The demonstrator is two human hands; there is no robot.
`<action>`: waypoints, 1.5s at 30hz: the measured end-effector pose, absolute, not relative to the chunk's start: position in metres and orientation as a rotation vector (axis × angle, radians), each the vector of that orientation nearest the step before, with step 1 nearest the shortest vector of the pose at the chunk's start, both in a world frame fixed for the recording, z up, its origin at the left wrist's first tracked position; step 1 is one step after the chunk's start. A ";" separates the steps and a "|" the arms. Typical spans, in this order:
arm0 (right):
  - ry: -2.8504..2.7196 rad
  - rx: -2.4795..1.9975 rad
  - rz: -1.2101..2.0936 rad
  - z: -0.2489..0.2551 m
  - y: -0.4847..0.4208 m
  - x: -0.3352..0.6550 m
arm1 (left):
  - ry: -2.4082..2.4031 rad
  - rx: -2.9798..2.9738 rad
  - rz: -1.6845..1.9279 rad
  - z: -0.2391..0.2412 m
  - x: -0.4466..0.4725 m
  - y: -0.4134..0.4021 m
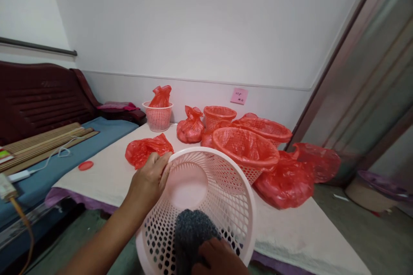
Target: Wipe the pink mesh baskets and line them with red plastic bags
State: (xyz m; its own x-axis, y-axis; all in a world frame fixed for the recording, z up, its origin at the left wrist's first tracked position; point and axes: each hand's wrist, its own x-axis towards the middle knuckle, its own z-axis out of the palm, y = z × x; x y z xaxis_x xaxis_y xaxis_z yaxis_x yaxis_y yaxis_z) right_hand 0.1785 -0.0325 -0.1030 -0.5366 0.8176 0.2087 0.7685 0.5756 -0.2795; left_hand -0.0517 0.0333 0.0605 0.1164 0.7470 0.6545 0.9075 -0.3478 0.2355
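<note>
Left hand (149, 180) grips the rim of a pale pink basket (206, 180), fingers curled over the edge, thumb outside. Basket is tipped toward the camera, mouth facing up and back, held just off the near edge of the table (106, 172). Right hand (219, 260) is low in frame, partly cut off; it presses a dark grey cloth (192, 234) against the basket's inner wall, fingers closed on the cloth.

On the table, covered in a cream sheet:
- crumpled red bag (145, 149) lying flat, just beyond the left hand
- small pink basket (158, 116) near the wall, a knotted red bag standing in it
- tied red bag (190, 126) beside it
- red basket (219, 116) behind, upright
- two larger baskets lined with red bags (247, 148), just right of the held basket, tilted
- more filled red bags (284, 180) at the table's right end, touching each other

Small red lid (85, 165) at the table's left edge. Pink note (239, 95) stuck on the wall. Dark wooden bench (41, 94) at left, white cable (48, 159) on blue matting.
</note>
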 end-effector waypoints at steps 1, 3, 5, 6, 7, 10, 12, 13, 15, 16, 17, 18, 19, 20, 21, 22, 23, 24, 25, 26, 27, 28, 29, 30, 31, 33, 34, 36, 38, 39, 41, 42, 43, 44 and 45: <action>-2.484 -1.283 0.143 -0.106 -0.032 0.179 | -1.658 -2.176 -1.062 0.061 -0.053 0.036; -2.477 -1.169 -0.027 -0.110 -0.029 0.178 | -1.687 -2.195 -1.089 0.063 -0.055 0.041; -2.491 -0.991 -0.175 -0.114 -0.028 0.173 | -1.721 -2.206 -1.131 0.065 -0.058 0.043; -2.484 -0.931 -0.242 -0.115 -0.027 0.170 | -1.740 -2.208 -1.160 0.065 -0.059 0.042; -2.469 -0.887 -0.304 -0.115 -0.026 0.166 | -1.760 -2.204 -1.191 0.065 -0.061 0.040; -2.403 -0.873 -0.406 -0.105 -0.023 0.154 | -1.830 -2.191 -1.320 0.055 -0.060 0.026; -2.388 -0.933 -0.311 -0.090 -0.020 0.146 | -1.948 -2.231 -1.562 0.041 -0.053 0.011; -2.388 -0.976 -0.194 -0.082 -0.018 0.141 | -2.031 -2.255 -1.745 0.033 -0.047 0.003; -2.368 -1.040 0.109 -0.067 -0.016 0.132 | -2.164 -2.203 -2.074 0.015 -0.035 -0.011; -2.352 -1.037 0.254 -0.062 -0.015 0.127 | -2.199 -2.124 -2.155 0.007 -0.031 -0.017; -2.349 -1.018 0.375 -0.060 -0.015 0.123 | -2.204 -2.044 -2.185 0.001 -0.027 -0.021; -2.361 -1.001 0.457 -0.060 -0.015 0.119 | -2.183 -1.980 -2.162 -0.004 -0.026 -0.024; -2.400 -0.996 0.497 -0.064 -0.016 0.117 | -2.140 -1.946 -2.103 -0.007 -0.026 -0.025; -2.457 -1.012 0.507 -0.069 -0.018 0.115 | -2.082 -1.941 -2.027 -0.010 -0.027 -0.026; -2.513 -1.061 0.494 -0.075 -0.019 0.116 | -2.018 -1.952 -1.946 -0.011 -0.030 -0.026; -2.560 -1.132 0.462 -0.080 -0.020 0.117 | -1.957 -1.975 -1.869 -0.011 -0.033 -0.025; -2.593 -1.205 0.424 -0.085 -0.021 0.121 | -1.896 -2.003 -1.801 -0.011 -0.037 -0.023; -2.612 -1.259 0.395 -0.088 -0.021 0.127 | -1.837 -2.028 -1.743 -0.010 -0.039 -0.022; -2.637 -1.290 0.367 -0.089 -0.020 0.134 | -1.781 -2.049 -1.691 -0.009 -0.041 -0.020; -2.674 -1.308 0.331 -0.088 -0.018 0.142 | -1.734 -2.066 -1.643 -0.008 -0.043 -0.019; -2.731 -1.328 0.279 -0.085 -0.015 0.151 | -1.692 -2.079 -1.599 -0.007 -0.043 -0.017; -2.788 -1.366 0.220 -0.081 -0.010 0.160 | -1.657 -2.092 -1.561 -0.006 -0.042 -0.016; -2.833 -1.427 0.159 -0.075 -0.004 0.168 | -1.626 -2.105 -1.530 -0.005 -0.041 -0.015; -2.859 -1.501 0.104 -0.070 0.002 0.174 | -1.600 -2.117 -1.508 -0.004 -0.039 -0.015; -2.859 -1.578 0.061 -0.066 0.008 0.179 | -1.575 -2.130 -1.493 -0.003 -0.036 -0.015; -2.808 -1.688 0.031 -0.061 0.017 0.183 | -1.554 -2.151 -1.477 -0.002 -0.031 -0.015; -2.786 -1.709 0.031 -0.061 0.020 0.182 | -1.559 -2.154 -1.470 -0.001 -0.028 -0.015; -2.761 -1.710 0.045 -0.065 0.021 0.178 | -1.568 -2.155 -1.444 0.000 -0.024 -0.015; -2.756 -1.695 0.058 -0.069 0.019 0.174 | -1.555 -2.164 -1.409 0.000 -0.022 -0.014; -2.757 -1.695 0.059 -0.070 0.019 0.173 | -1.541 -2.170 -1.390 0.000 -0.021 -0.014; -2.758 -1.721 0.049 -0.069 0.021 0.174 | -1.525 -2.178 -1.360 0.001 -0.021 -0.013; -2.759 -1.740 0.045 -0.066 0.024 0.176 | -1.524 -2.178 -1.345 0.001 -0.021 -0.012; -2.761 -1.756 0.041 -0.062 0.028 0.179 | -1.521 -2.173 -1.331 0.003 -0.021 -0.011; -2.759 -1.771 0.034 -0.058 0.032 0.182 | -1.520 -2.165 -1.319 0.004 -0.022 -0.009; -2.760 -1.781 0.029 -0.052 0.035 0.185 | -1.522 -2.158 -1.306 0.006 -0.023 -0.007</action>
State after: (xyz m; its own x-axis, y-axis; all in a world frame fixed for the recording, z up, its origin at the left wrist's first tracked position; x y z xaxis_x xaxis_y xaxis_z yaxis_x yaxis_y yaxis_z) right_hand 0.1849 0.0348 -0.0524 -0.4051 0.9050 -0.1297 0.9076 0.4152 0.0626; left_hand -0.0230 -0.0071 0.0063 0.0823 0.6635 0.7436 0.8357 -0.4525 0.3113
